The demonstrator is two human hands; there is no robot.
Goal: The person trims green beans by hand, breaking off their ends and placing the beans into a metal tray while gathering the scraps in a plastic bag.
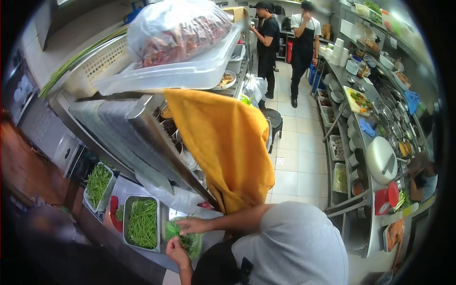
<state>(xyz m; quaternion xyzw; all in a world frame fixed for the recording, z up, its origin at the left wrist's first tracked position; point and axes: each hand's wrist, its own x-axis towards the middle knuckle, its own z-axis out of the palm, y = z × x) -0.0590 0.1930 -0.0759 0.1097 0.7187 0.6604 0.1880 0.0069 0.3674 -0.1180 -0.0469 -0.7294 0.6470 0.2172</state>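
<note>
A clear greenish plastic bag (194, 247) with leafy greens inside lies on the metal counter at the lower middle. My right hand (194, 225) reaches over it from the right, its fingers closed on the bunched green plastic. Just below, my left hand (176, 251) pinches the same bag at its near left edge. Close to the left of both hands stands a deep metal tray (159, 223) full of cut green beans (142, 223).
A basket of green beans (98, 186) and a red object (114, 212) are further left. An orange cloth (228, 142) hangs from the shelf above my right forearm. Two people (268, 42) (304, 45) stand in the aisle; another person (424, 180) is at the far right.
</note>
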